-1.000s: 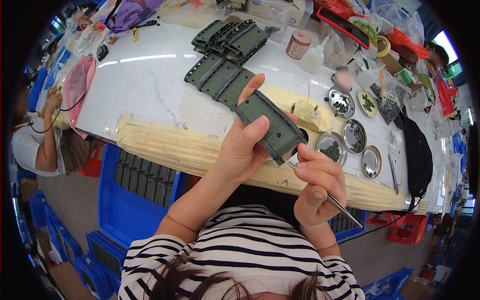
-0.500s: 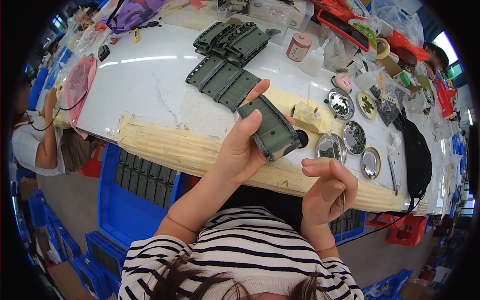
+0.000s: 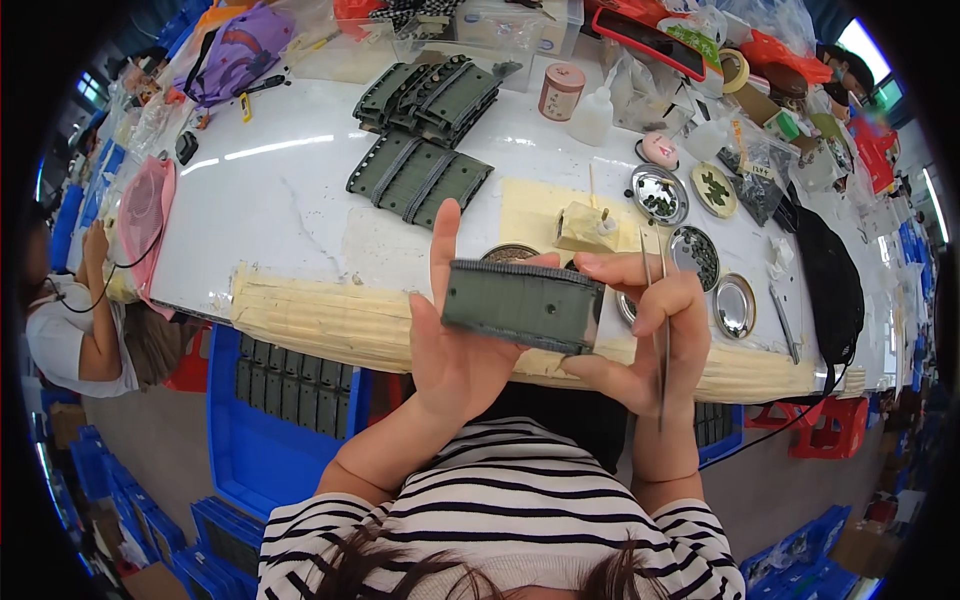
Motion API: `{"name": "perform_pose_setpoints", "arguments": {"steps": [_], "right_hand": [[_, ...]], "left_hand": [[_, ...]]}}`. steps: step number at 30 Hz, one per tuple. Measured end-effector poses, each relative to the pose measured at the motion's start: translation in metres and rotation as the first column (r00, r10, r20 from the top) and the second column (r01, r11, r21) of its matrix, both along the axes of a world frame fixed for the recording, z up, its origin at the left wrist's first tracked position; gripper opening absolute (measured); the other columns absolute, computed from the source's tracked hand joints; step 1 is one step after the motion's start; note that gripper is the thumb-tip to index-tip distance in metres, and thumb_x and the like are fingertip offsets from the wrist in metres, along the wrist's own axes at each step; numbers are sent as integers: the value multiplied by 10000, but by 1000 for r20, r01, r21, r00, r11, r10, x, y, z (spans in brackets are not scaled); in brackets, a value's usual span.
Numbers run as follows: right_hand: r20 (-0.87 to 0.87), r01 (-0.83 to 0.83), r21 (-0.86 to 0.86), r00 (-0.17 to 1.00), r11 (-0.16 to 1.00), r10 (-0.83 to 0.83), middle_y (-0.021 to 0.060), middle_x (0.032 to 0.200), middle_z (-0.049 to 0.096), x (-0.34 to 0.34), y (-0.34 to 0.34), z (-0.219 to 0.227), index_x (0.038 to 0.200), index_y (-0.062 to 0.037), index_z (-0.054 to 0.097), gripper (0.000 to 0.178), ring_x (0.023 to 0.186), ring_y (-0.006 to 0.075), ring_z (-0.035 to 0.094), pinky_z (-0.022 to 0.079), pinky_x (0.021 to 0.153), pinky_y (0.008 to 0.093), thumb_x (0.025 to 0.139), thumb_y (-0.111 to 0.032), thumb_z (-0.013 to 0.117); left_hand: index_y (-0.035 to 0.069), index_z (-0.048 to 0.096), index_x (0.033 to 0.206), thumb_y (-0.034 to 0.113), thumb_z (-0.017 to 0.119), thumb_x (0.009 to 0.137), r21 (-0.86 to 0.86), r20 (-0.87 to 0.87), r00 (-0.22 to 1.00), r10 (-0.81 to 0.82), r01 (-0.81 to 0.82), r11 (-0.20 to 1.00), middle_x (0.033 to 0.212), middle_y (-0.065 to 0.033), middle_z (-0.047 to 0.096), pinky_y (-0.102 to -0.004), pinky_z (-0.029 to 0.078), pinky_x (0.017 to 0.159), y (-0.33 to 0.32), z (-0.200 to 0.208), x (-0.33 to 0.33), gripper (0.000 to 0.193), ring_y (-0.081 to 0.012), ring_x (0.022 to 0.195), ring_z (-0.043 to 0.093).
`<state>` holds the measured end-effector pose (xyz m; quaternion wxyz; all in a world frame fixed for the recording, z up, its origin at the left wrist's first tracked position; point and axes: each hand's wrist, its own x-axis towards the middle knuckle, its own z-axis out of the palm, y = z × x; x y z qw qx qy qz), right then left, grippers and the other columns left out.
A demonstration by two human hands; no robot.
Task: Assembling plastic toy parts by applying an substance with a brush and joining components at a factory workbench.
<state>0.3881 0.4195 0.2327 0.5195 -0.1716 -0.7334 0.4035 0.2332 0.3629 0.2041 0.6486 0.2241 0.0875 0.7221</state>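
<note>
A dark green, slightly curved plate [image 3: 520, 306] with ribbed edges and small holes is held level in front of me. My left hand [image 3: 455, 365] supports it from below and behind; thumb and one finger stand away from it, while the other fingers are mostly hidden. At the plate's right end, my right hand [image 3: 684, 318] pinches it between thumb and fingers. Slim metal tweezers [image 3: 661, 405] are also tucked in that hand, tips not clearly shown. Beyond the left hand, similar green plates [image 3: 420, 180] lie in a row, with a stack [image 3: 435, 98] behind them.
Small metal dishes [image 3: 735, 305] stand on the right, several with dark green bits. A yellowish block [image 3: 588, 228], pink tin [image 3: 562, 92] and white bottle [image 3: 593, 118] are nearby. Padding [image 3: 310, 312] lines the table edge. A blue crate [image 3: 235, 440] holds plates below; another person [image 3: 75, 325] sits left.
The plate has turned from slanting to level. My right hand has come over from beside it and taken its right end. The view has shifted slightly.
</note>
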Motion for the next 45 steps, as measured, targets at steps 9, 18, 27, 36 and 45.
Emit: {"name": "perform_pose_setpoints", "arguments": {"steps": [9,18,27,36,45], "right_hand": [[317,-437,-230,811,869,492,131,1031,661,36,17,24,769,-90,450,425,851,245,630,478,797,312,621,-188,835],[578,488,249,618,836,-533,153,993,606,98,57,21,933,11,586,290,948,234,580,437,836,324,953,-254,472],[809,469,159,443,869,-387,110,776,586,107,93,-6,822,21,604,115,703,209,573,442,644,305,775,-71,654],[841,373,156,436,915,-322,77,653,585,112,110,-7,765,12,592,107,573,149,522,418,554,289,762,-81,646],[584,528,-38,700,848,-410,-34,660,567,103,73,14,768,-23,603,77,493,0,285,209,444,186,735,-13,673]], "left_hand": [[-93,418,1274,96,623,832,-280,-459,507,-730,697,660,1064,-237,620,-355,522,835,-18,4,-28,522,-289,973,639],[15,317,1334,50,476,946,-311,-539,759,-366,224,923,1094,-190,595,-310,503,859,-21,9,-11,422,-209,979,617],[20,327,1303,40,476,933,-316,-563,757,-332,174,932,1071,-211,599,-351,515,858,-22,7,-2,399,-245,963,628],[17,305,1319,24,463,935,-241,-631,735,-247,117,963,1095,-204,590,-347,507,866,-24,4,-4,415,-245,993,618],[-4,328,1279,12,459,934,-135,-718,679,-151,77,988,1101,-195,592,-340,501,876,-24,-2,-7,370,-234,1002,615]]}}
